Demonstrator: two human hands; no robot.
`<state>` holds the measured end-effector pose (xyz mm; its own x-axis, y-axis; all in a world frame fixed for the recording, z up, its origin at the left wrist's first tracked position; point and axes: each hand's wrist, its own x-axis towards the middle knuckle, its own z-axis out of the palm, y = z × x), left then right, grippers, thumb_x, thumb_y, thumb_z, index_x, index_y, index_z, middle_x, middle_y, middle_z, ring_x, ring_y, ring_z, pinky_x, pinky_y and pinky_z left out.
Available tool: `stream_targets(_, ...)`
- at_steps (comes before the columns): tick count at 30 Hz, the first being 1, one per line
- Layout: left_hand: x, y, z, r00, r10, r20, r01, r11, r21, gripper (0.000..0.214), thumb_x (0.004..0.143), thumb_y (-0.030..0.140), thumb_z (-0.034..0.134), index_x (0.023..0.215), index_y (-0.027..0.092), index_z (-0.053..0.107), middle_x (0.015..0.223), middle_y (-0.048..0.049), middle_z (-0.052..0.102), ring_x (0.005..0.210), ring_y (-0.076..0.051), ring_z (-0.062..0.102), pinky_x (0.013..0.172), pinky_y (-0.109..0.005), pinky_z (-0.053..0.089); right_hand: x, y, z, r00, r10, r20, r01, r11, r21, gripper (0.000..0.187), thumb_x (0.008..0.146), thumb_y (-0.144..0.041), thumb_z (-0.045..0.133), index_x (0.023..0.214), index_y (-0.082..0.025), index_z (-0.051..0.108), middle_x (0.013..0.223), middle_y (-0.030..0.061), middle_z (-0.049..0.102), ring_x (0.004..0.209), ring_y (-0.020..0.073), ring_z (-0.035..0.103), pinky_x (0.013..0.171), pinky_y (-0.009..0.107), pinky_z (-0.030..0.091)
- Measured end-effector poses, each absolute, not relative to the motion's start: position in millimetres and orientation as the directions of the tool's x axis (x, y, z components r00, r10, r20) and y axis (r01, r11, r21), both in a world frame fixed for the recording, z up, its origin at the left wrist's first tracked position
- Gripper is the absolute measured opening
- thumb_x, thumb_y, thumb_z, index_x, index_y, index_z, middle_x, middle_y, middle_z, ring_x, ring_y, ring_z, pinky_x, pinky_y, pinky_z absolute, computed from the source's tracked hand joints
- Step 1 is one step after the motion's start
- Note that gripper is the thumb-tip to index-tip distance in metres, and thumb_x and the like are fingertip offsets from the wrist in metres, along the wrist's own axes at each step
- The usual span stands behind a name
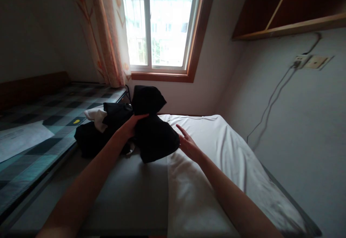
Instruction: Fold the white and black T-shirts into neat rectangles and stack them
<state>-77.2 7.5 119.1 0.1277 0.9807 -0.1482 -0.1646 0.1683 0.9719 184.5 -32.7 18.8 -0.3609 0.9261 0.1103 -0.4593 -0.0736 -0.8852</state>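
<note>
A piece of black clothing [156, 139] hangs bunched above the table, its upper part [148, 100] rising over my left hand [134, 124]. My left hand is closed on it at a pinched-in middle. Beside its right edge is my right hand [188, 145], fingers stretched out and apart; it seems to touch the cloth there. Behind my left forearm lies a pile of dark clothes [92, 137] with a white cloth [97, 117] among them. What kind of garment I hold is too dark to make out.
A grey surface [135, 194] and a white sheet [200, 194] lie below my arms. To the left, a checked surface [62, 104] bears a paper sheet [24, 137]. A window [167, 32], curtain [105, 32], wall socket [301, 61] with cord, and overhead shelf [292, 27] surround this spot.
</note>
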Motion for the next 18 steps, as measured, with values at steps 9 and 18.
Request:
stream_targets(9,-71,0,130,0.143,0.964,-0.222,-0.478,0.264,0.837,0.030,0.080,0.036,0.063,0.095,0.011,0.074,0.076,-0.0075,0.075,0.074,-0.025,0.072,0.072,-0.036,0.060,183,-43,17,-0.574,0.812,0.104,-0.414,-0.178,-0.893,0.058,0.067,-0.033,0.085,0.118,-0.026,0.058,0.102,0.0043,0.069,0.094,0.0217,0.068,0.086,0.044,0.054)
stream_targets(18,-60,-3,123,-0.158,0.959,0.236,0.052,-0.231,0.972,0.037,0.071,0.043,0.073,0.096,0.017,0.068,0.099,-0.0063,0.073,0.104,-0.026,0.066,0.093,-0.034,0.053,181,-21,5,-0.093,0.995,0.034,-0.513,-0.019,-0.858,0.043,0.063,-0.038,0.084,0.093,-0.024,0.057,0.075,-0.0040,0.065,0.062,0.0155,0.066,0.059,0.037,0.060)
